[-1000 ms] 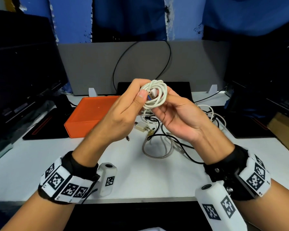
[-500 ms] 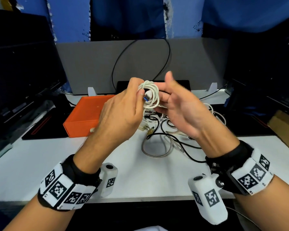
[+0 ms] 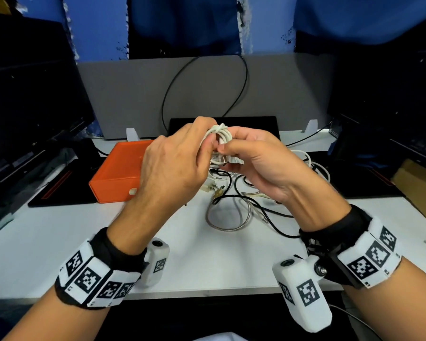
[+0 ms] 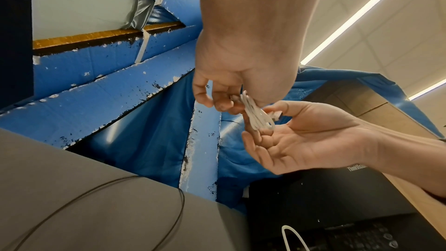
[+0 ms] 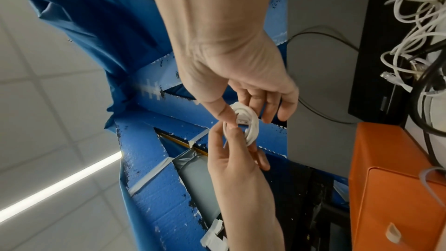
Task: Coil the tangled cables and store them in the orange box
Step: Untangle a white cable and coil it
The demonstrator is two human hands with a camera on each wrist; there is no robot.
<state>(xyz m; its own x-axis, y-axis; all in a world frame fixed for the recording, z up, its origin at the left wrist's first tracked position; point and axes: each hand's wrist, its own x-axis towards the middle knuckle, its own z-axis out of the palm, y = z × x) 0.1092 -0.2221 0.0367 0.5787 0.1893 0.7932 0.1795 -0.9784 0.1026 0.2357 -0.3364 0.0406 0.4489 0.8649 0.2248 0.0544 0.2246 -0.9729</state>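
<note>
Head view: above the white counter (image 3: 59, 232), the left hand (image 3: 172, 168) and right hand (image 3: 261, 166) meet around a small coil of white round cable (image 3: 219, 134), each pinching it with curled fingers. The flat orange rectangular box (image 3: 118, 173), lid closed, sits left of the coil; a tangle of black, white and braided-metal cables (image 3: 234, 205) lies just right of the box, under the hands.

Left wrist view: the left hand (image 4: 231, 75) nips the coil (image 4: 257, 115) at its top while the right hand (image 4: 301, 140) cups it from below.

Right wrist view: the right hand (image 5: 243, 77) holds one side of the coil (image 5: 243, 123) between thumb and fingers, the left hand (image 5: 231, 156) the other; the cable's end connector lies across the loops. The end looks ready to be tucked; doing it well probably means keeping both pinches firm so the loops don't spring loose, then opening the box (image 5: 386, 178).
</note>
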